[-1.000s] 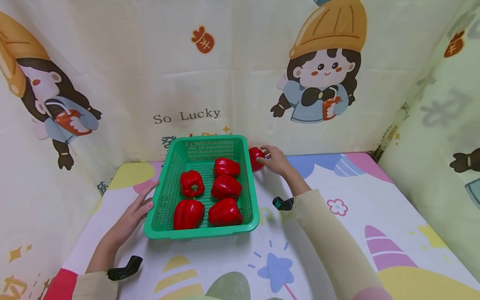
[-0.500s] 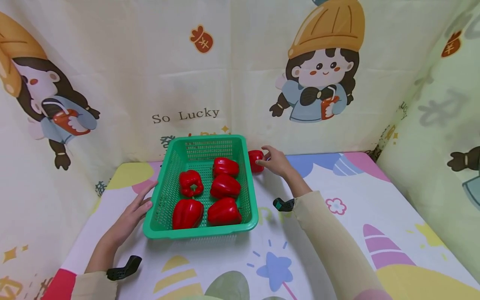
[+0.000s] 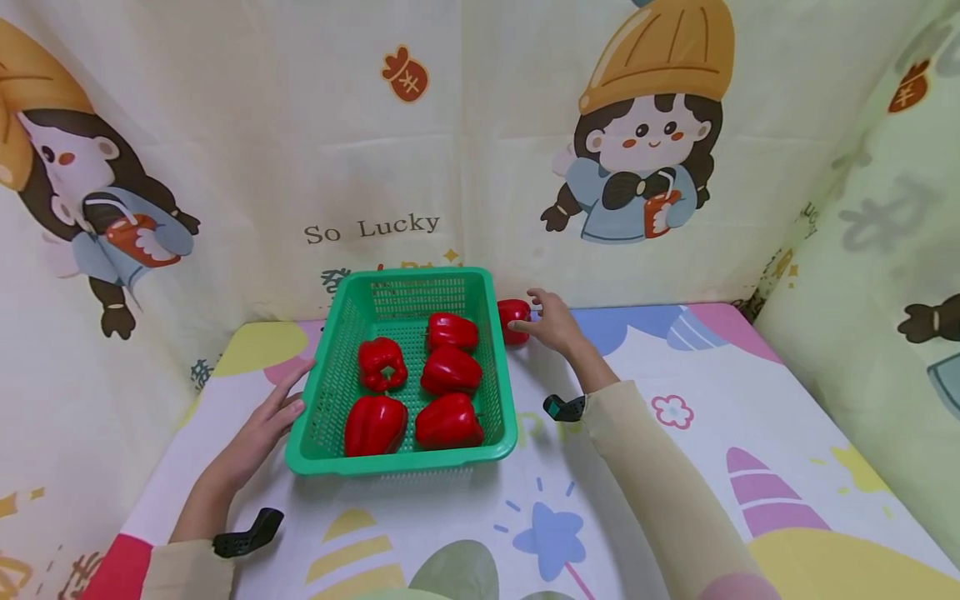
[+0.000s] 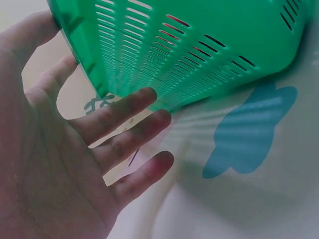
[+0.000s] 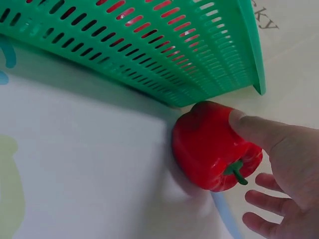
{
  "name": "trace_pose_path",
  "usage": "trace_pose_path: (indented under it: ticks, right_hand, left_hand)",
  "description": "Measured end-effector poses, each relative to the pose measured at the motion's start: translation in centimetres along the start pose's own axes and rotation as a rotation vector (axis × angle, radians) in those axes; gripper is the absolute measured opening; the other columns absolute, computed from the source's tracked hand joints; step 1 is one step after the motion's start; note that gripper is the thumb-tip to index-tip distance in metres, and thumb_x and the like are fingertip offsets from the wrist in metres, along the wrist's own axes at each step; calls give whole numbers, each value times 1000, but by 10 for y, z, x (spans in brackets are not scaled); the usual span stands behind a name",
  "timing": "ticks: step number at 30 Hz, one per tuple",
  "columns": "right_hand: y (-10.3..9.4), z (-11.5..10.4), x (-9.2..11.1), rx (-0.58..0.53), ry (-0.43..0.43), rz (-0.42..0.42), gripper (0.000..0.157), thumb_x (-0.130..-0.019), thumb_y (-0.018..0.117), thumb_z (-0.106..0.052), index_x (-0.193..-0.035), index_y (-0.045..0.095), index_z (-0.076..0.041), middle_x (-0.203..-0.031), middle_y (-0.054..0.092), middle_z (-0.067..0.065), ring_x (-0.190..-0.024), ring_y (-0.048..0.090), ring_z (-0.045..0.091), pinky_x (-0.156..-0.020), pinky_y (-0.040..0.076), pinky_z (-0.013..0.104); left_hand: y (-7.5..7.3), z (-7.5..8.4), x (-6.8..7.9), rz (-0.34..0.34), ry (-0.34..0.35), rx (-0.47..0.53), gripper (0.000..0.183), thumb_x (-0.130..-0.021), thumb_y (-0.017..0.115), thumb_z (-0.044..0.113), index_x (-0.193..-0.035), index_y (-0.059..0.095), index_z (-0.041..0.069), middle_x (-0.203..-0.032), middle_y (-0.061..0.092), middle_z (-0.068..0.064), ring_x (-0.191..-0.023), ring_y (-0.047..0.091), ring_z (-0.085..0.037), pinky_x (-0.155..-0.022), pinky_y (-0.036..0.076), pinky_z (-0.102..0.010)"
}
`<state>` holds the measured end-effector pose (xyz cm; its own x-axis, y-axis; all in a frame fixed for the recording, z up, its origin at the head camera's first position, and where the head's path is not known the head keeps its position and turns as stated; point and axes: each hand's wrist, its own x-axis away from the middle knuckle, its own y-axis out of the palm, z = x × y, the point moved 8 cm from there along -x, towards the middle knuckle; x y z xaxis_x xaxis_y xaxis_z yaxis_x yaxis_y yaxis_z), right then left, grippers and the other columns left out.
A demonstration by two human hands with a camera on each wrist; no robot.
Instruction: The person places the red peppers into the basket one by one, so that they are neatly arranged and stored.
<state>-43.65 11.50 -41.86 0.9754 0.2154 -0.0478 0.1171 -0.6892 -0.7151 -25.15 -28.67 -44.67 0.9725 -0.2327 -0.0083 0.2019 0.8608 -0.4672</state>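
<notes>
In the head view, a green plastic basket [image 3: 401,465] holds several red bell peppers [image 3: 448,421]. Just right of its far corner, another red bell pepper [image 5: 212,147] lies on its side on the table, its green stem showing in the right wrist view. My right hand [image 3: 557,323] is beside that pepper; the thumb rests on it, and the other visible fingers are loosely bent and apart from it. On the basket's left side, my left hand [image 3: 258,433] has its fingers spread, with thumb and forefinger at the rim.
A patterned cloth covers the table [image 3: 600,517]. Close behind the basket hangs a printed cloth wall [image 3: 495,167], with more cloth at both sides. Each wrist wears a black camera, such as the right wrist camera [image 3: 564,408].
The pepper outside the basket has come slightly down and toward me, onto the table. My right fingers have spread a little away from it. The left hand stays at the basket.
</notes>
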Motion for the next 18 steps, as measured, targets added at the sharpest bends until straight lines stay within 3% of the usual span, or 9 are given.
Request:
trace_pose_path:
  ticks: [2,4,5,7,9,11,18]
  right_hand:
    - [1,-1,-1,-11,-21,-14,73,-86,71,-29,-146,36,-7,-144,44,17,-128,47,37,-99,49,49]
    - [2,-4,-2,-6,-46,-33,71,-87,71,-26,-146,37,-7,-146,43,16,-130,44,36,-101,48,49]
    - [3,-5,-2,0,-57,-44,70,-87,70,-25,-146,37,-7,-147,42,15,-131,43,36,-102,47,49]
    - [5,-8,-3,12,-74,-56,68,-88,69,-23,-146,37,-7,-148,42,15,-132,42,36,-103,47,49]
    - [6,-10,-3,24,-75,-62,68,-88,69,-23,-146,38,-7,-147,43,14,-132,42,35,-102,48,48]
    - [7,-10,-4,18,-68,-61,67,-88,69,-23,-146,38,-7,-146,44,15,-131,43,34,-101,49,47]
    - [9,-7,-5,6,-46,-36,64,-87,70,-22,-143,42,-5,-140,47,16,-126,46,33,-96,52,46]
  left_hand:
    - [0,0,0,4,-3,-2,57,-104,32,35,-156,8,34,-158,23,-19,-129,42,-4,-99,44,-51]
    - [0,0,0,8,-5,-3,57,-104,32,35,-156,8,34,-158,23,-19,-133,43,-20,-100,44,-52]
    - [0,0,0,9,-6,-3,56,-104,32,35,-156,8,34,-158,23,-19,-134,42,-20,-100,44,-52]
    - [0,0,0,8,-6,-2,56,-104,32,35,-156,8,34,-158,23,-19,-129,43,-5,-99,43,-47]
    - [0,1,0,6,-3,2,57,-105,32,34,-156,8,32,-158,23,-20,-128,43,-2,-99,43,-46]
    - [0,1,0,4,0,5,57,-105,31,34,-156,8,29,-157,23,-20,-118,38,14,-98,43,-41]
    - [0,2,0,5,4,6,57,-104,32,34,-156,8,29,-157,24,-21,-115,37,17,-98,43,-45]
